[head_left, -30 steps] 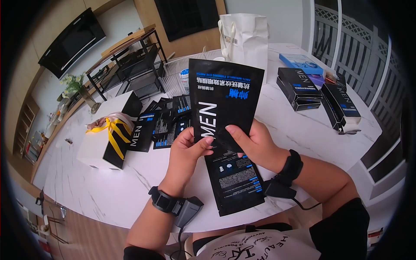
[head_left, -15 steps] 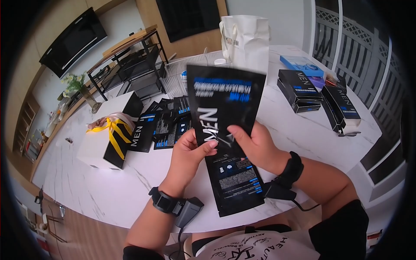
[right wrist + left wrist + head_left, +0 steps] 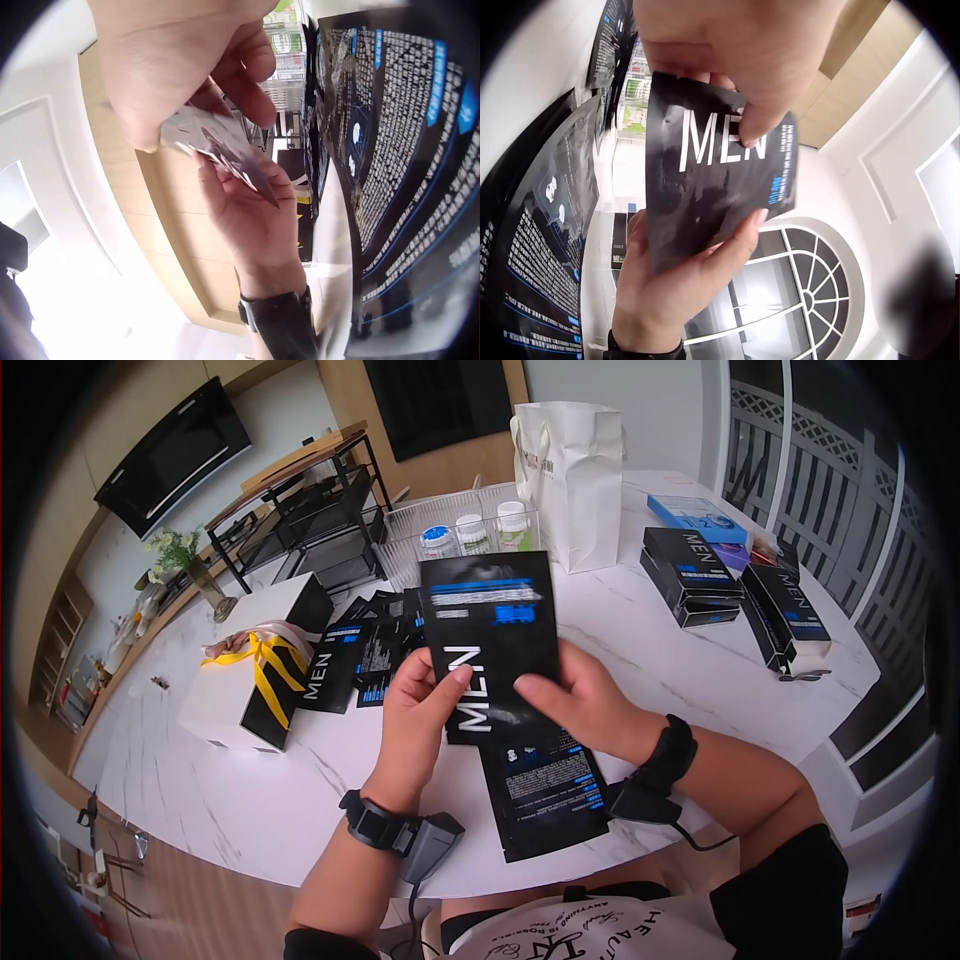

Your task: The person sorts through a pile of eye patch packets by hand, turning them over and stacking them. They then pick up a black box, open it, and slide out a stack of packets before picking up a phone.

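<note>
In the head view a black eye patch sachet (image 3: 500, 630) with white MEN lettering is raised over the table, its top edge away from me. My left hand (image 3: 412, 710) pinches its left edge, thumb on the front. Opposite, my right hand (image 3: 592, 705) grips the right edge with its thumb across the printed face. The left wrist view shows both thumbs on the glossy front of the sachet (image 3: 712, 187). Beneath it another black sachet (image 3: 550, 800) lies print-side up near the table's front edge, its far end hidden by the held one.
Left stands a white and black box (image 3: 225, 695) with a yellow ribbon, beside a pile of black sachets (image 3: 330, 675). A clear tray (image 3: 400, 530) with white bottles (image 3: 470, 535) and a white paper bag (image 3: 570, 490) stand behind. Black MEN boxes (image 3: 692, 575) sit at right.
The held sachet has come down and tilted, its top edge now lower, so the bottles behind it show. Both hands keep their grip. The sachet on the table has stayed in place.
</note>
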A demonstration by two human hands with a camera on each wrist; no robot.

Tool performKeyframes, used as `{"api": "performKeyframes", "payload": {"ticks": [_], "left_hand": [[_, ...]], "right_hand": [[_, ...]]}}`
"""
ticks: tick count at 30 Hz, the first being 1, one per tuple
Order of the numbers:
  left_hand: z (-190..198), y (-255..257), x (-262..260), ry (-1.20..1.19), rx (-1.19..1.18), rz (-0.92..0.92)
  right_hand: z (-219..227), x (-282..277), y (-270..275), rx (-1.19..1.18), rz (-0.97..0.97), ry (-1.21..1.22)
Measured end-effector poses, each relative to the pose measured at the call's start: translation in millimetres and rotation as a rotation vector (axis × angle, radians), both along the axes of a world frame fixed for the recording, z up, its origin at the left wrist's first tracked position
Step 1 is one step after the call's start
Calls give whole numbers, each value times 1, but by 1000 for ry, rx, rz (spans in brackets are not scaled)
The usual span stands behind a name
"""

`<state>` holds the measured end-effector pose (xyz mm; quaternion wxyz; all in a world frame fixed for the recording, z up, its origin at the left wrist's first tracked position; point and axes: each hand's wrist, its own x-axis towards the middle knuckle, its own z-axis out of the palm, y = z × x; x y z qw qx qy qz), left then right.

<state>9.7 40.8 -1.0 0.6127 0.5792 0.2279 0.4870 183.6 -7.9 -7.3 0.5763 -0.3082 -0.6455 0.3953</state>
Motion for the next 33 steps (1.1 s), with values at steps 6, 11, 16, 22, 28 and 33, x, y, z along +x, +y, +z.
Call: {"api": "performKeyframes", "payload": {"ticks": [6, 11, 16, 22, 28, 33], "left_hand": [[-15, -1, 9, 134, 6, -162], [-24, 17, 0, 386, 249, 192], [-24, 39, -20, 703, 648, 454], [-34, 61, -46, 1110, 644, 739], [-54, 87, -67, 1199, 499, 645], [-51, 89, -73, 1213, 514, 741]], "right_hand": [[5, 18, 18, 2, -308, 134], [-22, 29, 38, -39, -313, -230], [-31, 32, 37, -56, -200, -579], [-26, 29, 33, 21, -98, -748], [-28, 24, 28, 159, -111, -858], [-30, 21, 26, 285, -152, -811]]}}
